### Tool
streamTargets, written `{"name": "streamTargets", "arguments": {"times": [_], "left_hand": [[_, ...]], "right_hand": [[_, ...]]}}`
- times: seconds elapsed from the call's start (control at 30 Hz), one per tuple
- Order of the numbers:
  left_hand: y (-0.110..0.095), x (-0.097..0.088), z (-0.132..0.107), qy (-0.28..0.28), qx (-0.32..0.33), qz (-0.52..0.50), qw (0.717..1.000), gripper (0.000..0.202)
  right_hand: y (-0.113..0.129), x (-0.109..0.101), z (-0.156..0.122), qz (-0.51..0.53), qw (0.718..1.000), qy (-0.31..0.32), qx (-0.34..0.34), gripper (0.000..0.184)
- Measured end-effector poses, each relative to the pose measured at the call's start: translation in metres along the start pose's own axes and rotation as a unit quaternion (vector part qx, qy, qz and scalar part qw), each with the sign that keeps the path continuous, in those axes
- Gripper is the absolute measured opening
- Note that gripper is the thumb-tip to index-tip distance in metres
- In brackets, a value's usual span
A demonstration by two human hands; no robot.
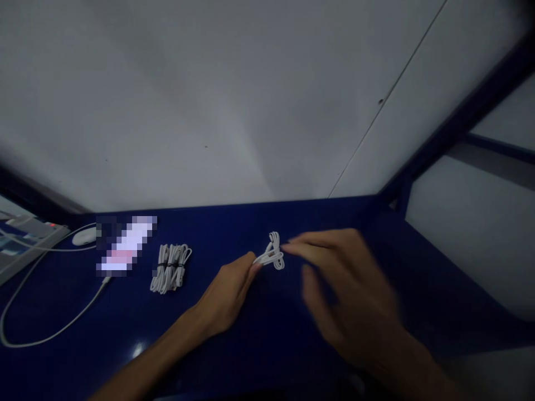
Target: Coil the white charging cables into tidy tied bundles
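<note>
My left hand (232, 287) is closed, with thumb and forefinger pinching one end of a white cable (276, 253) gathered into loops. Its looped part sticks out beyond the fingertips, over the blue tabletop. To the right is my right hand (343, 284), smeared by motion, its thumb apart from the stretched-out fingers. The forefinger tip comes close to the loops; whether it touches them I cannot tell. Left of my left hand lie several white cable bundles (170, 268), side by side, bound round the middle with dark ties.
A phone (129, 245) with a lit, blurred-out screen lies at the left, plugged into a white cord (62, 336). Behind it are a white rounded device (84, 236) and a power strip (35, 245) with a red light. The grey wall (209, 111) rises behind the blue table (234, 362).
</note>
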State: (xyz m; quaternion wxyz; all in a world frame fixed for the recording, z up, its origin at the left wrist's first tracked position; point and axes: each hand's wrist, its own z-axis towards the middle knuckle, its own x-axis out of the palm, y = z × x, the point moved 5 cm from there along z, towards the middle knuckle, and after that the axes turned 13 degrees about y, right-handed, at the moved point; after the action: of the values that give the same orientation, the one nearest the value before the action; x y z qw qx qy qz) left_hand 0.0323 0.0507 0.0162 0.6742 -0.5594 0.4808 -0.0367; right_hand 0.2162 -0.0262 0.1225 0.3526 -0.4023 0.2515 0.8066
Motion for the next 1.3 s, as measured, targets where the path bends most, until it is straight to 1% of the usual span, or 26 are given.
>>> {"name": "streamTargets", "arguments": {"times": [0.03, 0.07, 0.1, 0.13, 0.17, 0.23, 0.27, 0.3, 0.37, 0.5, 0.6, 0.73, 0.87, 0.97, 1.03, 1.13, 1.2, 1.3], "left_hand": [[-0.002, 0.0, 0.0, 0.005, 0.003, -0.001, 1.0, 0.037], [-0.005, 0.0, -0.001, 0.007, 0.009, -0.004, 1.0, 0.036], [-0.008, 0.0, -0.001, 0.009, 0.018, -0.009, 1.0, 0.035], [-0.011, 0.0, -0.002, 0.012, 0.028, -0.017, 0.999, 0.034], [-0.013, 0.0, -0.002, 0.017, 0.037, -0.024, 0.999, 0.033], [-0.015, 0.0, -0.002, 0.027, 0.038, -0.024, 0.999, 0.033], [-0.014, -0.001, -0.002, 0.026, 0.034, -0.017, 0.999, 0.033], [-0.012, -0.002, -0.002, 0.022, 0.03, -0.01, 0.999, 0.034], [-0.011, -0.004, -0.001, 0.007, 0.031, 0.0, 0.999, 0.034], [-0.01, -0.009, 0.0, -0.027, 0.042, -0.002, 0.999, 0.03], [-0.009, -0.011, 0.0, -0.044, 0.041, -0.01, 0.998, 0.027], [-0.007, -0.012, 0.0, -0.053, 0.031, -0.01, 0.998, 0.034], [-0.006, -0.01, 0.0, -0.027, 0.018, -0.033, 0.999, 0.038], [-0.007, -0.008, 0.0, -0.01, 0.021, -0.042, 0.999, 0.038], [-0.006, -0.008, 0.0, -0.022, 0.035, -0.02, 0.999, 0.037], [-0.004, -0.006, 0.0, -0.057, 0.062, 0.033, 0.996, 0.034], [-0.001, -0.004, 0.0, -0.07, 0.057, 0.047, 0.995, 0.032], [0.002, -0.001, 0.001, -0.072, 0.035, 0.03, 0.996, 0.031]], "right_hand": [[-0.005, 0.015, 0.008, -0.014, 0.999, 0.043, -0.005, 0.04], [-0.009, 0.034, 0.015, -0.033, 0.993, 0.109, -0.01, 0.045], [-0.011, 0.052, 0.02, -0.058, 0.985, 0.162, -0.03, 0.049], [-0.012, 0.068, 0.024, -0.083, 0.975, 0.201, -0.045, 0.046], [-0.013, 0.082, 0.026, -0.104, 0.966, 0.23, -0.058, 0.037], [-0.016, 0.102, 0.03, -0.143, 0.956, 0.25, -0.055, 0.013], [-0.018, 0.109, 0.031, -0.154, 0.954, 0.253, -0.046, 0.013], [-0.02, 0.115, 0.032, -0.155, 0.953, 0.258, -0.037, 0.017], [-0.026, 0.123, 0.033, -0.148, 0.958, 0.246, -0.006, 0.022], [-0.032, 0.129, 0.037, -0.143, 0.968, 0.207, 0.011, 0.038], [-0.033, 0.128, 0.038, -0.131, 0.974, 0.185, 0.018, 0.035], [-0.032, 0.126, 0.038, -0.103, 0.984, 0.144, 0.012, 0.03], [-0.032, 0.13, 0.035, -0.114, 0.988, 0.106, -0.02, 0.033], [-0.034, 0.137, 0.032, -0.113, 0.989, 0.091, -0.028, 0.044], [-0.035, 0.139, 0.031, -0.118, 0.989, 0.084, -0.027, 0.048], [-0.035, 0.139, 0.031, -0.145, 0.986, 0.076, -0.022, 0.045], [-0.033, 0.136, 0.032, -0.162, 0.984, 0.067, -0.024, 0.044], [-0.031, 0.13, 0.034, -0.177, 0.983, 0.038, -0.039, 0.046]]}}
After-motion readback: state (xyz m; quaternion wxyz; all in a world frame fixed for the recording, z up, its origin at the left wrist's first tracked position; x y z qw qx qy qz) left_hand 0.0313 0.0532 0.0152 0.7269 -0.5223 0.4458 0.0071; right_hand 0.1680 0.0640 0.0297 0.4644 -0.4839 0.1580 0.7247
